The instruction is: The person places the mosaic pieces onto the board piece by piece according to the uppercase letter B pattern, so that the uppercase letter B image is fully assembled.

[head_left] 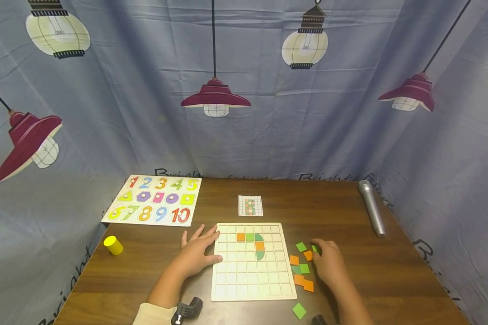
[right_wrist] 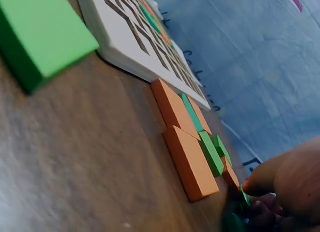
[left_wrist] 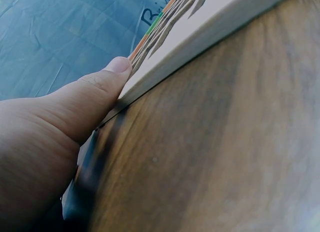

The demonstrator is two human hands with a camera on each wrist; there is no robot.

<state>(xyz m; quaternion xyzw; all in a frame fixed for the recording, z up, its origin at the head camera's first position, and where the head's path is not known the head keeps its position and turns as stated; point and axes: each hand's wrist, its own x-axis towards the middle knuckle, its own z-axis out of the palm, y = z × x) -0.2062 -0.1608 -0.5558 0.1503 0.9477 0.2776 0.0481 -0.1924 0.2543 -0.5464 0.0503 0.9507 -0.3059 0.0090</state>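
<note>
My left hand (head_left: 195, 256) lies at the left edge of a wooden grid board (head_left: 232, 291), fingers spread and the thumb resting on its rim. On the board sit an orange square (head_left: 241, 237), a light green square (head_left: 250, 237), another orange square (head_left: 260, 246) and two dark green quarter-round tiles. Right of the board, my right hand (head_left: 330, 265) pinches a green tile (right_wrist: 244, 196) between thumb and fingers, which partly hide it. Loose orange tiles (head_left: 298, 280) and green tiles (head_left: 304, 269) lie in a cluster beside that hand.
A pattern card (head_left: 250, 214) lies behind the board. At the back left is a number-and-shape puzzle (head_left: 152, 210), with a yellow cylinder (head_left: 113, 245) in front. One green tile (head_left: 298, 311) lies near the front. A silver microphone-like tube (head_left: 372, 208) lies at the right.
</note>
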